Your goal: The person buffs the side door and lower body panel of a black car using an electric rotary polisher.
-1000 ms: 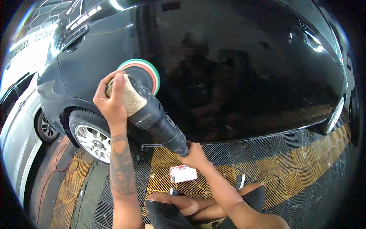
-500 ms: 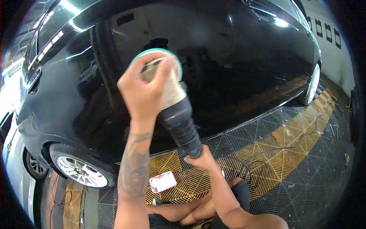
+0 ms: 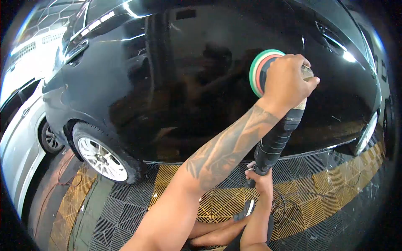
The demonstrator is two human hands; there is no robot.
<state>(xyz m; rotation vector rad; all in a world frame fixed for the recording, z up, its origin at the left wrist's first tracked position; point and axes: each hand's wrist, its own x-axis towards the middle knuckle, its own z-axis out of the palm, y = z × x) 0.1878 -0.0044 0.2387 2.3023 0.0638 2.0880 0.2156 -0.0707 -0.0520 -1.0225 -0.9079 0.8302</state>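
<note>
A polisher (image 3: 278, 136) with a black ribbed body is held up against the side of a black car (image 3: 188, 104). Its round pad (image 3: 253, 77), layered green, white and red, faces the glossy door panel and seems to touch it. My left hand (image 3: 289, 79), on the tattooed arm, is wrapped over the tan head of the machine. Lower down, my right hand (image 3: 262, 180) grips the rear end of the body, its fingers partly behind it. My left forearm crosses in front of the door.
The car's white-spoked wheel (image 3: 102, 157) stands at the left, with a white car (image 3: 25, 142) beyond it. Black and yellow grid tiles (image 3: 167, 180) cover the floor. A dark cable (image 3: 318, 193) runs across them to the right. My crossed legs (image 3: 220, 236) are below.
Both hands have carried the polisher rightward along the door, and its body now leans the other way. The view has shifted too. A white and red box on the floor is out of sight.
</note>
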